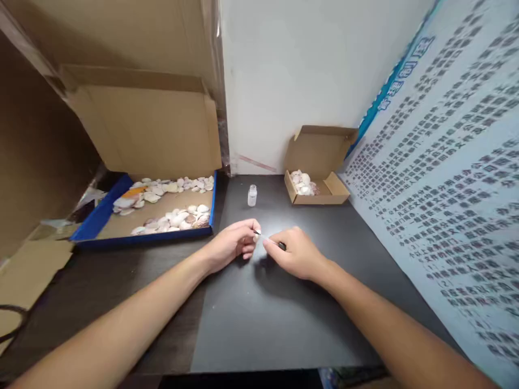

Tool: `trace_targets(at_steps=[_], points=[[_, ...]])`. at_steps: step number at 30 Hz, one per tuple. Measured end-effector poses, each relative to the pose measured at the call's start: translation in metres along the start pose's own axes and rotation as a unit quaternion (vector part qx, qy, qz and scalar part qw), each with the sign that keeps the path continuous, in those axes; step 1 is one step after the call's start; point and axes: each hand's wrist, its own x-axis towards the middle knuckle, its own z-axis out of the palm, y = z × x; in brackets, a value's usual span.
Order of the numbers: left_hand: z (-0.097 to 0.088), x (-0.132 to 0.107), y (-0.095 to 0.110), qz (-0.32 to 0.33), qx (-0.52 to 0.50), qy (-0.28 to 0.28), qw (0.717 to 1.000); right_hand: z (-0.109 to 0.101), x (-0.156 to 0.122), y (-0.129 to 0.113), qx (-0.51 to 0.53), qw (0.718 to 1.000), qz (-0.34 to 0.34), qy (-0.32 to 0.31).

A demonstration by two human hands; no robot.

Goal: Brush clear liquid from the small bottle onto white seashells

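A person points a thin brush (268,239) at a small white piece (256,237).
The left hand (235,241) pinches the piece in its fingertips; the right hand (297,251), near but apart, grips the brush, its dark tip at the piece, above the table (243,324). A small bottle (252,196) stands beyond them, between two open boxes of shells (178,219).
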Motion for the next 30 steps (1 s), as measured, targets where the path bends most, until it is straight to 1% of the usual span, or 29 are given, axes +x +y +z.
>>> trace_targets(at_steps=[3, 5, 9, 14, 17, 20, 22, 26, 30], points=[[0.0019, -0.0013, 0.0001, 0.001, -0.001, -0.007, 1.0, -0.0029, 0.0008, 0.0007, -0.009, 0.999, 0.032, 0.019], [0.0021, -0.0018, -0.0003, 0.002, 0.0, -0.008, 1.0, -0.0035, 0.0009, 0.0003, -0.007, 0.999, 0.032, 0.022], [0.0009, -0.0021, -0.0014, 0.007, 0.002, 0.0, 1.0, -0.0025, 0.0008, -0.0013, 0.001, 1.0, 0.002, 0.012], [0.0028, -0.0024, -0.0002, 0.012, 0.012, 0.001, 1.0, -0.0048, 0.0014, 0.0017, -0.016, 0.999, 0.037, 0.035], [0.0049, -0.0029, 0.0003, 0.018, 0.038, 0.005, 0.999, -0.0058, 0.001, 0.0031, 0.0, 0.999, 0.02, 0.036], [0.0058, -0.0031, -0.0002, 0.022, 0.051, 0.018, 0.998, -0.0047, 0.0006, 0.0022, 0.009, 1.0, 0.002, 0.021], [0.0058, -0.003, -0.0005, 0.023, 0.053, 0.021, 0.998, -0.0039, 0.0007, 0.0013, 0.007, 1.0, 0.005, 0.016], [0.0052, -0.0022, -0.0011, 0.023, 0.063, 0.017, 0.998, -0.0033, 0.0014, 0.0015, 0.005, 1.0, 0.018, 0.025], [0.0039, -0.0014, -0.0025, 0.021, 0.053, 0.016, 0.998, -0.0027, 0.0013, 0.002, 0.015, 1.0, 0.005, 0.02]])
